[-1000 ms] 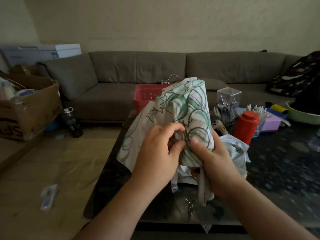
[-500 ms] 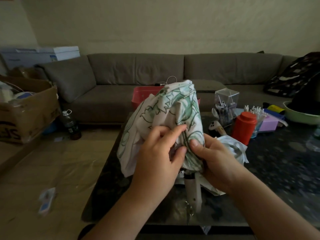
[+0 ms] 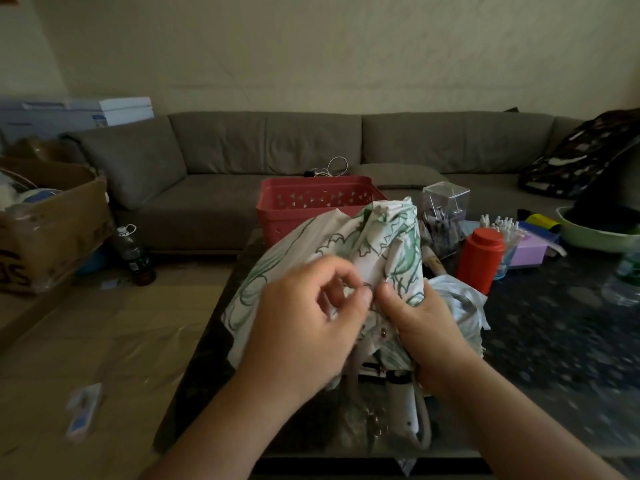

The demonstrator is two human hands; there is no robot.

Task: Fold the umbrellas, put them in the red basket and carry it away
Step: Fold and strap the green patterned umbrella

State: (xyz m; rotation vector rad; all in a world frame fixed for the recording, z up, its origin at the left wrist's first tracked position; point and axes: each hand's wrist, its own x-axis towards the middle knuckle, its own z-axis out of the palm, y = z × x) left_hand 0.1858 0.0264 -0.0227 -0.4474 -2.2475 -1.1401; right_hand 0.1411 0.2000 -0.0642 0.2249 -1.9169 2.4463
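Note:
I hold a white umbrella with green leaf print (image 3: 381, 244) over the dark table (image 3: 554, 341). My right hand (image 3: 426, 327) grips its bunched canopy low down, thumb on top. My left hand (image 3: 304, 323) has curled fingers pinching a fold of the cloth beside that thumb. The umbrella's white handle (image 3: 403, 407) pokes down below my hands. A second pale umbrella or cloth (image 3: 457, 299) lies on the table behind my right hand. The red basket (image 3: 318, 199) stands at the table's far edge, beyond the umbrella.
A red canister (image 3: 479, 258), a clear plastic box (image 3: 445, 209), small bottles, a purple box (image 3: 528, 252) and a green bowl (image 3: 595, 233) crowd the table's right. A grey sofa (image 3: 311, 147) runs behind. A cardboard box (image 3: 48, 223) and a bottle (image 3: 133, 254) stand on the floor at left.
The umbrella has dropped lower, uncovering the red basket. My left hand shifted from pressing the canopy to pinching a fold. The handle now hangs lower.

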